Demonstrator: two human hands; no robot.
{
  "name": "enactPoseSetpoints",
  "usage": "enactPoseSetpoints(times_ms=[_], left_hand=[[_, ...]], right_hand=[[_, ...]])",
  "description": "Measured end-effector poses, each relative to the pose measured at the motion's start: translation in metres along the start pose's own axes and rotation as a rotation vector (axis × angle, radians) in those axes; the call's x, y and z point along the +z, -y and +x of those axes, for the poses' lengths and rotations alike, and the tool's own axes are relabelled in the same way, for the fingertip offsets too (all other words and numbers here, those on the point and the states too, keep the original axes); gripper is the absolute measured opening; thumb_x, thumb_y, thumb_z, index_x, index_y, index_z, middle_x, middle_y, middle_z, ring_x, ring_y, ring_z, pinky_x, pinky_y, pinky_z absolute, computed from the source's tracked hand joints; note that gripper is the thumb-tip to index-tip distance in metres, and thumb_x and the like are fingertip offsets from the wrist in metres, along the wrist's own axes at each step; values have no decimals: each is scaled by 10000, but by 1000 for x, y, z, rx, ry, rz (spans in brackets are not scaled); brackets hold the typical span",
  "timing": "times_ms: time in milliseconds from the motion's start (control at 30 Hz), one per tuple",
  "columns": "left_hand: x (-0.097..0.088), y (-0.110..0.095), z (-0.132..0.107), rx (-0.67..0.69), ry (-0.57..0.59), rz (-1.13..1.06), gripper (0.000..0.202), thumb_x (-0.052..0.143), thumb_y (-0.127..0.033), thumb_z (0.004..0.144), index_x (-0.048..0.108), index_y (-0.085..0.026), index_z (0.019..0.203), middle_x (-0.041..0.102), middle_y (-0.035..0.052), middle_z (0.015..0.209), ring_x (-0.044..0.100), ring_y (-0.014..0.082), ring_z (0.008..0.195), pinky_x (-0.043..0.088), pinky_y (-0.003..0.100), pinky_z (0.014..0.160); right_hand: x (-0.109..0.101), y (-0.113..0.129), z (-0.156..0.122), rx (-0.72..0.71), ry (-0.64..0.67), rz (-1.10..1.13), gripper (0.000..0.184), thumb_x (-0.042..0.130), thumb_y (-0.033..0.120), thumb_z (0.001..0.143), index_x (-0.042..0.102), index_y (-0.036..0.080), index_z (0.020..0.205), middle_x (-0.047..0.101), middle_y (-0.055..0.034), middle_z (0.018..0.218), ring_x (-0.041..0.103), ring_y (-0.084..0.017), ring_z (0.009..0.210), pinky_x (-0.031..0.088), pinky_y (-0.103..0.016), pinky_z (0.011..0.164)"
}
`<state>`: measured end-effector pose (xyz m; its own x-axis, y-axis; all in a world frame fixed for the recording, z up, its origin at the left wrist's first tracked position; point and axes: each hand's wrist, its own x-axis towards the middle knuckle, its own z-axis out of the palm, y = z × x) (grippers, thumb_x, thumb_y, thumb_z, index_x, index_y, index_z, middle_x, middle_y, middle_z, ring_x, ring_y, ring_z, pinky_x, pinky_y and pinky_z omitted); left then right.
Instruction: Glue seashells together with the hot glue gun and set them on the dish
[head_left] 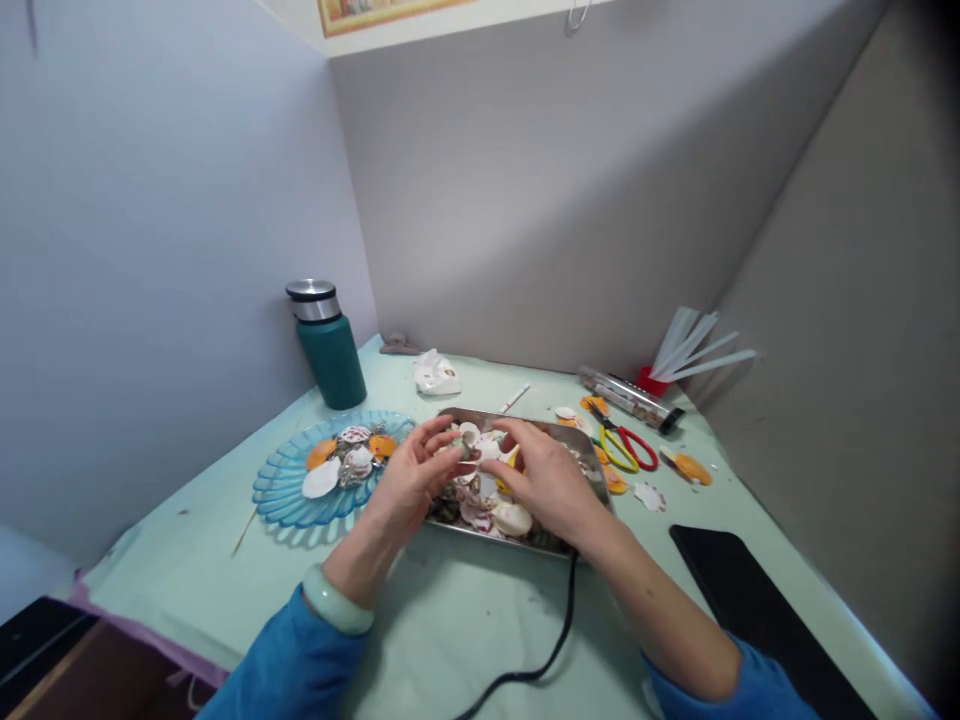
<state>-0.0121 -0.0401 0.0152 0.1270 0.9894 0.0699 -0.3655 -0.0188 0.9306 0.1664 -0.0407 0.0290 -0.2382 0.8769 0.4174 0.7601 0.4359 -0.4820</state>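
My left hand (420, 468) is above the left side of a metal tray (600, 478) full of seashells (512, 518). Its thumb and fingers close around a small pale shell (466, 440), partly hidden by the fingertips. My right hand (547, 478) hovers over the tray's right side, thumb and forefinger spread apart, with its thumb tip close to the held shell. Something yellow (513, 462) shows behind the right fingers, mostly covered. From under the right wrist a black cord (564, 625) runs toward the table's front.
At left lies a blue scalloped plate (274, 492) with shells; behind it stands a green bottle (330, 360). Scissors (628, 447), loose shells (649, 496), a clear tube (630, 398) and a red cup (651, 381) of white sticks are at right, with a black slab (750, 600) nearer.
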Motion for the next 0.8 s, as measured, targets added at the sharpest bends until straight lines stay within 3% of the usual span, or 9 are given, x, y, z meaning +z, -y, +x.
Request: enactPoseSetpoints(times_ms=[167,233,300,467,600,733,800], left_hand=[[-62,-30,-12,226,-239,754,585,697,-304,691,469,-196,1219,653,70,1004,613,231,964,465,391,863],[-86,-36,-15,305,-247,1122,552,652,-288,710,479,-228,1231,663,61,1027,591,260,1006,443,421,874],[-102,-38,-16,343,-196,1348,508,594,-244,727,497,-225,1225,667,64,1030,568,278,1038,419,440,893],[-118,-35,-14,238,-82,1520,541,528,-194,720,488,-216,1259,684,64,978,591,272,986,427,407,862],[-115,-37,-14,220,-113,1546,468,473,-270,790,487,-227,1256,699,57,968,592,281,977,423,400,834],[-111,-45,-16,256,-111,1570,441,485,-272,783,524,-252,1222,715,45,911,613,290,921,428,384,791],[-112,-52,-17,256,-169,1582,430,482,-281,788,525,-263,1216,721,35,912,623,283,907,429,366,782]], right_hand=[[-9,-6,-13,26,-49,-44,221,565,332,863,618,202,1034,645,-28,886,599,-187,789,434,-282,688],[-8,-10,-19,32,-81,-76,203,544,319,874,623,209,1025,643,-23,874,601,-180,750,438,-283,684],[-5,-15,-23,32,-92,-111,188,521,302,885,625,216,1016,644,-21,869,606,-180,741,440,-283,673],[0,-27,-27,9,-110,-153,161,512,271,885,626,209,980,662,-42,965,624,-212,906,439,-289,723],[-5,-31,-29,19,-102,-198,152,516,269,885,633,207,958,674,-42,997,634,-201,880,425,-280,698],[-12,-28,-31,70,-4,-308,169,545,320,872,648,207,944,683,-47,974,638,-205,817,399,-283,644],[-14,-26,-32,91,48,-356,201,566,353,858,650,207,966,683,-56,963,636,-223,836,394,-292,646]])
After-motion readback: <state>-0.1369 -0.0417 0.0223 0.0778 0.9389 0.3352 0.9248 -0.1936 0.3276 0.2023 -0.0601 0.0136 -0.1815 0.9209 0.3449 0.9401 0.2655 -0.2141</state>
